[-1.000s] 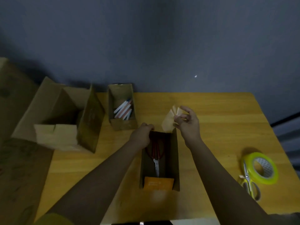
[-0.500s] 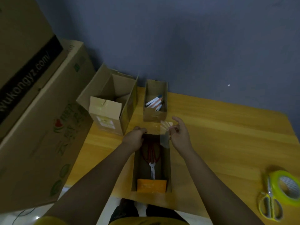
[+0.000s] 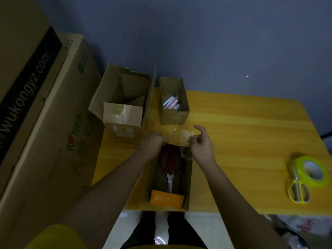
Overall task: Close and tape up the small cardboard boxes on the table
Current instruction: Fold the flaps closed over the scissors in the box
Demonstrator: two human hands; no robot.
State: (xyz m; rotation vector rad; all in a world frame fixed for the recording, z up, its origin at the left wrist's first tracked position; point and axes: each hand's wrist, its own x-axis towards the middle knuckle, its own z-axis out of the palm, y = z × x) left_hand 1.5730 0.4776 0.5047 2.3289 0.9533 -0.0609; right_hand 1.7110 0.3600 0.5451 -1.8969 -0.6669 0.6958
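Note:
A narrow open cardboard box (image 3: pixel 187 177) lies near the table's front edge, with red-handled scissors (image 3: pixel 170 166) and an orange card (image 3: pixel 167 198) inside. A strip of clear tape (image 3: pixel 177 138) is stretched over the box's far end between my hands. My left hand (image 3: pixel 154 142) pinches its left end and my right hand (image 3: pixel 200 143) pinches its right end, index finger raised. Behind it stands a small open box (image 3: pixel 175 115) holding pens. A bigger open box (image 3: pixel 124 105) stands at the back left.
A yellow-green tape roll (image 3: pixel 309 170) and yellow-handled scissors (image 3: pixel 298 191) lie at the table's right front. Large printed cartons (image 3: pixel 36 123) stand stacked left of the yellow wooden table (image 3: pixel 242 141). A blue wall rises behind. My legs show below the table edge.
The view has swung left and down. The crumpled tape piece in my right hand has been spread out flat, and my left hand has taken its other end above the box's far end.

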